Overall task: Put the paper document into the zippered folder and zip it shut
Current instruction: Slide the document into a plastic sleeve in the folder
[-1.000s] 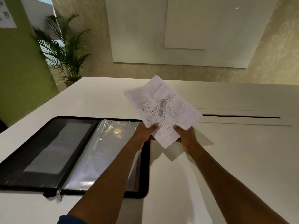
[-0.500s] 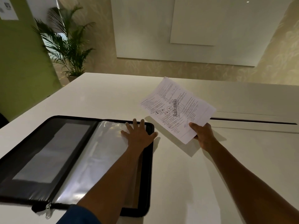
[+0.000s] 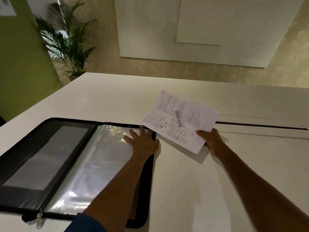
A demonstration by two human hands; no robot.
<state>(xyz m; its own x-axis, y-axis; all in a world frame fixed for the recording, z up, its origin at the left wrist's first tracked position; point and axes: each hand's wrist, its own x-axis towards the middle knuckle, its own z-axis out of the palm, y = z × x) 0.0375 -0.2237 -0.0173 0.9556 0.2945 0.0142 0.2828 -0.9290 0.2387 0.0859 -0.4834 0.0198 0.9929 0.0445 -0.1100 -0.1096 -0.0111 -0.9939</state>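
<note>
A black zippered folder (image 3: 25,143) lies open on the white table (image 3: 184,190) at the left, with clear plastic sleeves (image 3: 93,164) on its right half. My left hand (image 3: 143,143) rests flat with spread fingers on the sleeves near the folder's far right corner. My right hand (image 3: 210,141) grips the near corner of the printed paper document (image 3: 180,119), held tilted just above the table, right of the folder. The document's lower left edge hangs close over the folder's corner. The zipper pull (image 3: 39,215) hangs at the folder's near spine.
A dark slot (image 3: 260,126) runs across the table at the right behind the document. A potted palm (image 3: 66,41) stands beyond the table's far left corner beside a green wall (image 3: 20,64).
My left hand let go of the document and came down flat on the folder's sleeves. My right hand alone now carries the paper, which has lowered and moved a little toward the folder.
</note>
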